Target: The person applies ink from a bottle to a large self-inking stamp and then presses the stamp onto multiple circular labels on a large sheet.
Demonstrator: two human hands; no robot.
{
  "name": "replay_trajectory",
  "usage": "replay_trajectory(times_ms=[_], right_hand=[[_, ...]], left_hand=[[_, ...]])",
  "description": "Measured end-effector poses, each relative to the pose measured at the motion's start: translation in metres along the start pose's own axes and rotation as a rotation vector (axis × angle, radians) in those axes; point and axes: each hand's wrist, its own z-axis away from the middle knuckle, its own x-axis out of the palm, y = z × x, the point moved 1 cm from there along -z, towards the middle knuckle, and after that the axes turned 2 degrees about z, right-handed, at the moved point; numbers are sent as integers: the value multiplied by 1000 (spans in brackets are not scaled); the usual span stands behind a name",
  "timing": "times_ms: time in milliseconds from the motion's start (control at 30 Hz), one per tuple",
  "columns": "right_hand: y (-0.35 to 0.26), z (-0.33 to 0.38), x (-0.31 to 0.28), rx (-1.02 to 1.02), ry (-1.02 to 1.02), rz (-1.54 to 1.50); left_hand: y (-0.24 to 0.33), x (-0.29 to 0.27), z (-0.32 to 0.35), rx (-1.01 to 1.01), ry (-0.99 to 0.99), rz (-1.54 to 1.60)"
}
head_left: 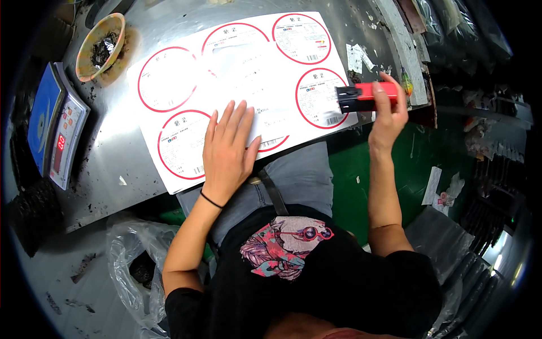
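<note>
L hand (228, 150) flat, fingers extended, grasping nothing, resting on label sheet (240, 76). R hand (388, 110) curled round red/blk self-inking stamp (367, 97), over near-R round label (315, 100); contact unclear. Prob. stamping step; next press needs stamp squared w/ label, sheet steady.

The table (113, 161) is gray and shiny, the floor (353, 169) is green, and one bright strip (498, 262) might be a light.
</note>
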Motion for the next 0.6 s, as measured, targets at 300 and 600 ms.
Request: replay_trajectory(times_ms=[300, 600], right_hand=[[-25, 3, 81, -747, -212, 429], [2, 41, 137, -897, -329, 497]], left_hand=[[-6, 21, -13, -169, -68, -105], [-7, 23, -16, -203, -42, -113]])
